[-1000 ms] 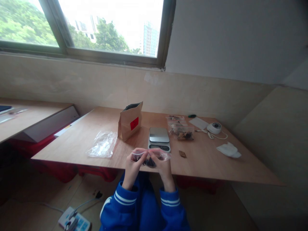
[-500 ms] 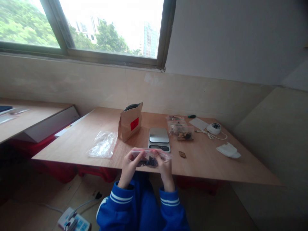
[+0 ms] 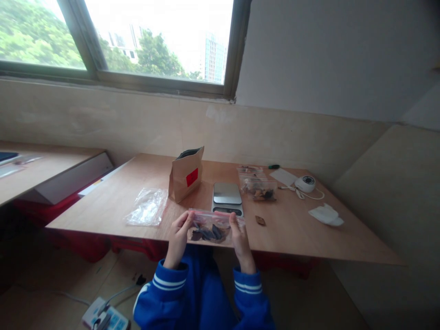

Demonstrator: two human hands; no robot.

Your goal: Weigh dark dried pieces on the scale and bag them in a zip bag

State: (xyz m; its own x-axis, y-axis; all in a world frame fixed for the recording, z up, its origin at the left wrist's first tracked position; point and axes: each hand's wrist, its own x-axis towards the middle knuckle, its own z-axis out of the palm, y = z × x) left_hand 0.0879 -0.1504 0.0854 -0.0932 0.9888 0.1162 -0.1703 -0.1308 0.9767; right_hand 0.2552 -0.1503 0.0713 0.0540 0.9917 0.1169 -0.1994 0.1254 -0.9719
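Note:
Between my hands, over the table's front edge, I hold a clear zip bag with a red strip along its top and dark, dried pieces inside. My left hand pinches its upper left corner. On the other side, my right hand grips the upper right corner with the thumb in front. Just behind the bag stands a kitchen scale with a bare metal plate. A small brown flat piece lies to the right of my right hand.
An open brown paper pouch with a red label stands left of the scale, beside an empty-looking clear bag. Filled zip bags, a white dome camera and a crumpled white sheet lie to the right. A power strip rests on the floor.
My hands have moved apart along the zip bag's top, from near its middle out to its corners. The bag is now spread flatter and its dark contents show more.

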